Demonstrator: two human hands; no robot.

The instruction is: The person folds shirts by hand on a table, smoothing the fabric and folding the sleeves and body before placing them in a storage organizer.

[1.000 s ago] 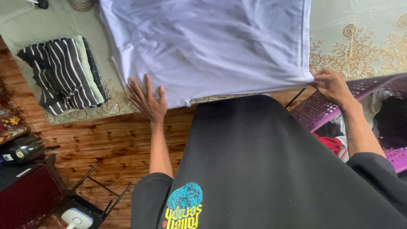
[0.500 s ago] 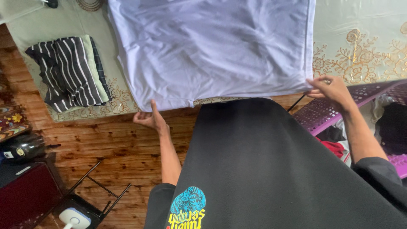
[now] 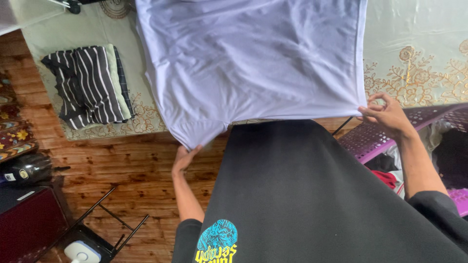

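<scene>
A: State the grip on the white garment (image 3: 248, 63)

B: Two bare hands, both closed on its near hem. The right hand (image 3: 387, 117) pinches the near right corner between thumb and fingertips, the other fingers loosely curled. The left hand (image 3: 184, 157) grips the near left corner from below – fingers wrapped under the cloth, so how tightly they close cannot be told

A: Where does the garment lie relative to the grips?

B: It spreads away from both hands, forward over the pale embroidered cloth (image 3: 419, 73). The hem runs hand to hand, crosswise – that is the held axis. The body of the garment extends forward from that line, fairly flat with shallow creases

A: Which hand is nearer the bulk?

B: Neither clearly. The left corner hangs lower and nearer the person than the right, so the hem slopes down toward the left grip

A: What lies beside the grips?

B: Forward and outward of the left hand, a folded pile (image 3: 87, 85) with a black-and-white striped piece on top, apart from the white garment. Just outward of the right hand, a purple perforated basket (image 3: 370, 139) with dark and red cloth inside

A: Counts?

B: One white garment held, one folded pile, one basket, two hands
</scene>
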